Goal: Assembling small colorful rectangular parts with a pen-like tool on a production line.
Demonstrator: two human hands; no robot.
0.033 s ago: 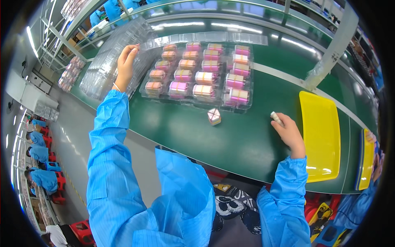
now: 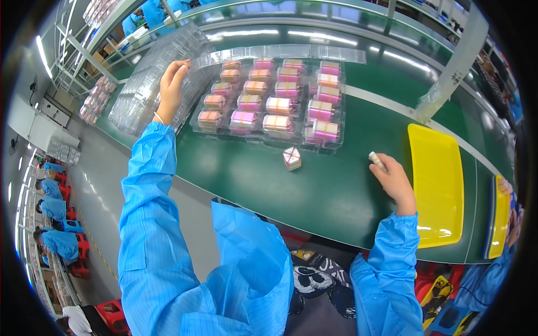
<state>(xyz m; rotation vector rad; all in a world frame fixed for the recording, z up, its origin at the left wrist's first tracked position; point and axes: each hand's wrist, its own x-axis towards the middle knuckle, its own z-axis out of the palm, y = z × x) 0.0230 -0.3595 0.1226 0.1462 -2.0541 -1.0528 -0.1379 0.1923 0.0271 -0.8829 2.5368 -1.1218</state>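
Note:
My left hand is raised at the far left, finger and thumb pinched at the left end of a clear plastic strip with moulded sections. Below that strip lies a clear blister tray, filled with several rows of pink, orange and white blocks, each with a yellowish band. One loose block, its white top marked with crossing dark lines, stands on the green table in front of the tray. On the right, my right hand is closed around a small white cylinder, whose kind I cannot make out.
Stacked clear trays rise left of the filled tray. A yellow tray lies on the green table to the right. A pale post stands behind it. Another person's hand touches a second yellow tray at far right.

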